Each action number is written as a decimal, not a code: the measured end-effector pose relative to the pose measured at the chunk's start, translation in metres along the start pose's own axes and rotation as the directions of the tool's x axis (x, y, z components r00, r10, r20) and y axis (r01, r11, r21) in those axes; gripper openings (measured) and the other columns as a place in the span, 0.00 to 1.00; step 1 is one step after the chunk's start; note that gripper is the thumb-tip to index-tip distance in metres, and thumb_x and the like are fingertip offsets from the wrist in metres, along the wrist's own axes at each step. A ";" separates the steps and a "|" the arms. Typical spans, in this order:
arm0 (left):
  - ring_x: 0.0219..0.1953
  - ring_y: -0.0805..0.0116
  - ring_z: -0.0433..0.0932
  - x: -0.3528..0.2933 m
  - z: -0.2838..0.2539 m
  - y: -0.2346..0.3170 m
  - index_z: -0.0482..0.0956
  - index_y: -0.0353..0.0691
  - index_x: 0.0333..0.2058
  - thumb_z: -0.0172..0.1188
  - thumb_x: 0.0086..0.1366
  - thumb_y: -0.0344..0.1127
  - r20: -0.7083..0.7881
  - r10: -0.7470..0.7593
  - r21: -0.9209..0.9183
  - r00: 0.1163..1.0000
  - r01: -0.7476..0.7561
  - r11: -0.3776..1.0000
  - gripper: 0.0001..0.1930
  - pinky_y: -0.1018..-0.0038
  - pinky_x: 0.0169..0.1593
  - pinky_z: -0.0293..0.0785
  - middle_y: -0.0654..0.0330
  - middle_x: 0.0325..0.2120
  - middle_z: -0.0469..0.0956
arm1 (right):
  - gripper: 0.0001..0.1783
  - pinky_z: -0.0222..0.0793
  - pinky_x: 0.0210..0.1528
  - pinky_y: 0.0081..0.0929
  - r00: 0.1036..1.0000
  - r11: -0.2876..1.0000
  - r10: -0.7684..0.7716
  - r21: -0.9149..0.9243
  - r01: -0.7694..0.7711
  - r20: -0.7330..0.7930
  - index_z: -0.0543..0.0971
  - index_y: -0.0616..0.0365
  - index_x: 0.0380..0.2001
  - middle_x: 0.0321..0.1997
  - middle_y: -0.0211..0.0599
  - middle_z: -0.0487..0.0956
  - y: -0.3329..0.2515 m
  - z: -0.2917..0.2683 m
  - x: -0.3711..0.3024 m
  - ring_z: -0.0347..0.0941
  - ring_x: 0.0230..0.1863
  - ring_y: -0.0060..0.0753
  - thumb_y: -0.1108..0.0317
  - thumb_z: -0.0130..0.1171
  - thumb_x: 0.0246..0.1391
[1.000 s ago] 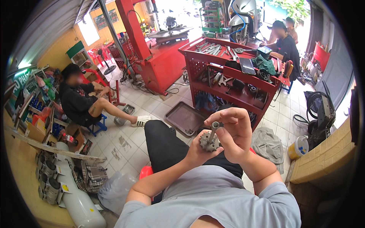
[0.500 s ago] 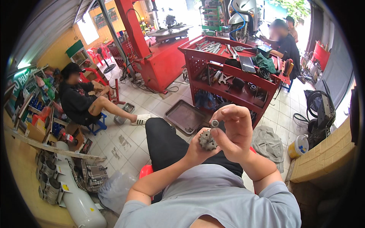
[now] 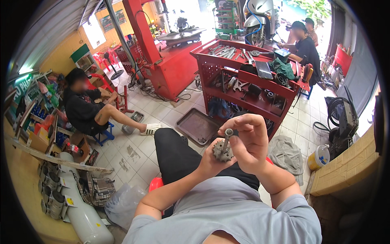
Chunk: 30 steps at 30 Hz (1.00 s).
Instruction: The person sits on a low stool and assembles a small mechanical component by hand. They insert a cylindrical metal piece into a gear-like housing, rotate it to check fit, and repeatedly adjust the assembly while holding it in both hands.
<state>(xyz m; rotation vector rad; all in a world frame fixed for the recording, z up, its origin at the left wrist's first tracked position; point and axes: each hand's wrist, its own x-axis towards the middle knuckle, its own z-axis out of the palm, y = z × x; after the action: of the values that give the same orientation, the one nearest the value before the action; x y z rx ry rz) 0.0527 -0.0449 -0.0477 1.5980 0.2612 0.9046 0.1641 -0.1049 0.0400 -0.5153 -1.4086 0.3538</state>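
My left hand [image 3: 209, 162] is closed around a toothed metal part, like a small gear [image 3: 222, 152], its notched face turned up. My right hand [image 3: 251, 142] pinches a thin metal rod with a round, hollow end [image 3: 228, 133] between thumb and forefinger. The rod slants down toward the middle of the gear; whether it is seated there I cannot tell. Both hands are close together above my lap, over my dark trousers [image 3: 172, 152]. My left palm and the gear's underside are hidden.
A red tool cart [image 3: 203, 77] with wrenches stands ahead to the right. Before it lies a metal tray [image 3: 196, 124] on the tiles. A seated person [image 3: 83, 101] is at left. A grey cloth [image 3: 286, 152] and a yellow-and-white tub [image 3: 319, 157] are at right.
My right hand has tilted the rod, so its shaft now shows between the round end and the gear. The gear has turned slightly in my left hand.
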 end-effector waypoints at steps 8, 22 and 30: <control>0.33 0.80 0.71 -0.001 0.001 0.007 0.69 0.40 0.40 0.69 0.48 0.28 -0.002 0.003 -0.023 1.000 -0.003 1.000 0.21 0.79 0.39 0.70 0.67 0.30 0.72 | 0.22 0.65 0.48 0.31 0.999 0.994 0.003 -0.105 0.001 0.040 0.60 0.63 0.49 0.40 0.44 0.71 -0.006 0.001 0.003 0.69 0.42 0.32 0.82 0.49 0.50; 0.32 0.80 0.70 0.001 0.002 0.007 0.69 0.41 0.40 0.70 0.48 0.29 -0.003 0.017 0.052 1.000 -0.017 0.999 0.21 0.79 0.38 0.70 0.68 0.29 0.72 | 0.24 0.64 0.46 0.25 0.999 0.996 0.037 0.076 -0.037 -0.009 0.63 0.65 0.49 0.43 0.39 0.69 -0.004 0.002 0.002 0.69 0.44 0.27 0.84 0.54 0.48; 0.33 0.79 0.72 -0.001 0.000 0.003 0.69 0.40 0.40 0.69 0.48 0.29 0.007 -0.006 0.037 1.000 0.005 0.999 0.22 0.79 0.39 0.70 0.67 0.30 0.73 | 0.21 0.67 0.47 0.27 1.000 1.000 0.006 0.024 -0.005 -0.003 0.62 0.64 0.47 0.42 0.41 0.70 -0.003 0.002 0.002 0.71 0.45 0.30 0.86 0.52 0.50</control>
<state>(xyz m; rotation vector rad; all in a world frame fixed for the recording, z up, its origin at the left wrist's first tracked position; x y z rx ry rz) 0.0510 -0.0465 -0.0451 1.6331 0.2787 0.8947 0.1618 -0.1061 0.0434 -0.5004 -1.3990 0.3736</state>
